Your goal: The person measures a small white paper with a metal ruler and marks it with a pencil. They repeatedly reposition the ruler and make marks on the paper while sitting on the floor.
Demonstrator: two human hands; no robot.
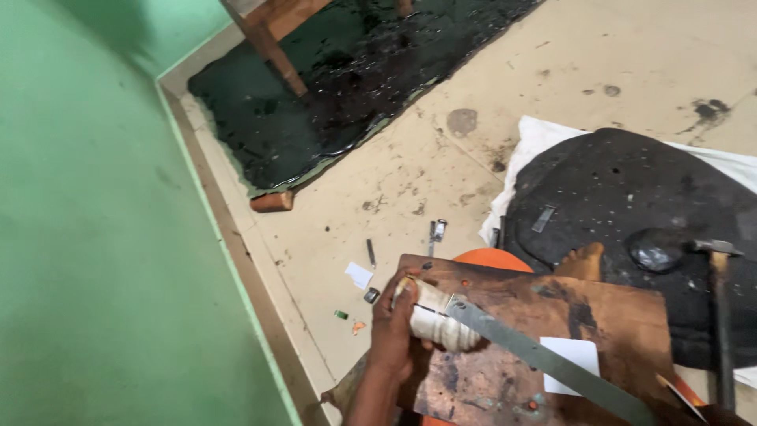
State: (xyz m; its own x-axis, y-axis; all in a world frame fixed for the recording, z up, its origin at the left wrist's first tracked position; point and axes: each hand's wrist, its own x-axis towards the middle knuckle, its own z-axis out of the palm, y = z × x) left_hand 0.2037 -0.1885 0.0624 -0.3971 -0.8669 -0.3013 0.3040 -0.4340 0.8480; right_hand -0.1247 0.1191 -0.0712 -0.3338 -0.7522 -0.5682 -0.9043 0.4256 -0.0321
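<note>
Green walls and a stained, pale floor (378, 189) frame a cramped workspace, where a worn wooden board (599, 315) rests over an orange stool (493, 258) as a makeshift tabletop. The left hand (394, 331) is wrapped tight around the cloth-bound handle (441, 319) of a long flat metal blade (552, 364), which lies slantwise on the board beside a small white card (574, 359). The right hand is out of view, so its state cannot be told. A hammer (719, 300) rests against a black rubber sheet (631, 213) spread over white cloth. Judged from the pose, steady work calls for keeping the blade flat to the board, the grip firm on the wrapping, and fingers clear of the edge.
</note>
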